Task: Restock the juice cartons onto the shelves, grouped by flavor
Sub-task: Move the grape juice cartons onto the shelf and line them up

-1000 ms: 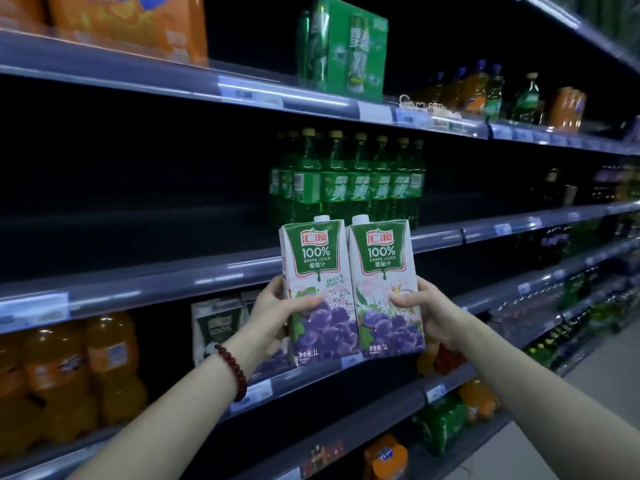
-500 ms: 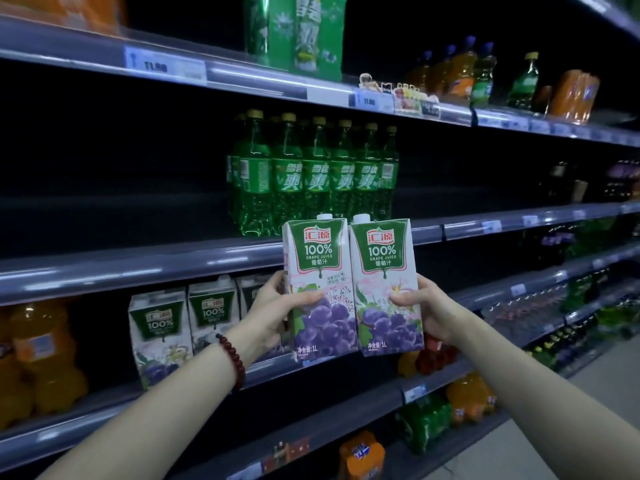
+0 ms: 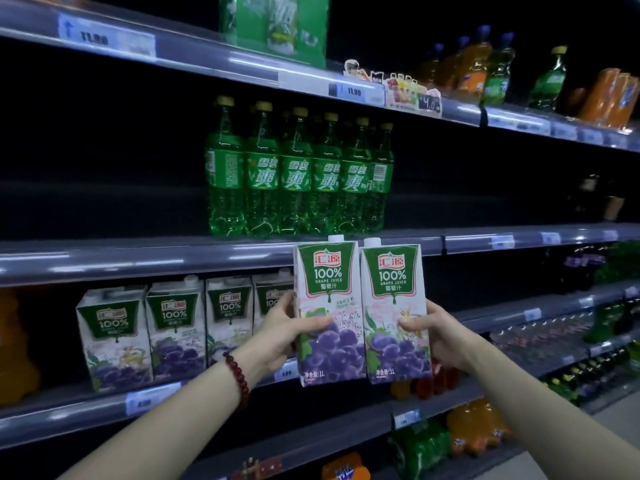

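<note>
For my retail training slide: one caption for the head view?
Left hand and right hand hold two grape juice cartons upright beside matching shelved cartons.

My forearms are bare, with no sleeves in sight. A bracelet of round, dark red beads [image 3: 238, 375] circles my left wrist. My left hand [image 3: 280, 332] and right hand [image 3: 441, 336] are bare.

glossy printed cartons [image 3: 360, 313], shiny green plastic bottles [image 3: 298, 174], smooth shelf edge [image 3: 138, 259].
</note>
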Available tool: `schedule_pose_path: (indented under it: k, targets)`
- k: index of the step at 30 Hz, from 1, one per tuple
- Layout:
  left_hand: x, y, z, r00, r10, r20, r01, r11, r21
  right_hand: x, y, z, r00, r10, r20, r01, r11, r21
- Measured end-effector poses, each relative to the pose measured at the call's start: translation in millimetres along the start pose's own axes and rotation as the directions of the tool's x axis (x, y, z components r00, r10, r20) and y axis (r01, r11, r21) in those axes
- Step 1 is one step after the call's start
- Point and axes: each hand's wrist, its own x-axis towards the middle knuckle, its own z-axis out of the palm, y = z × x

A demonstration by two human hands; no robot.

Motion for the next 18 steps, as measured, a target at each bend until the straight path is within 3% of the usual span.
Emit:
schedule_pose_path:
  k: [9,18]
  targets:
    - [64,-29,42,0.997,0.001,-0.073,0.001,0.999,0.032,48,9,-81,0.998,0.062,0.015,-0.063,0.998,0.014]
    - [81,-64,41,0.995,-0.012,-0.103,0.016,0.999,0.038,68,64,-97,0.998,0.064,-0.019,-0.062,0.996,0.057]
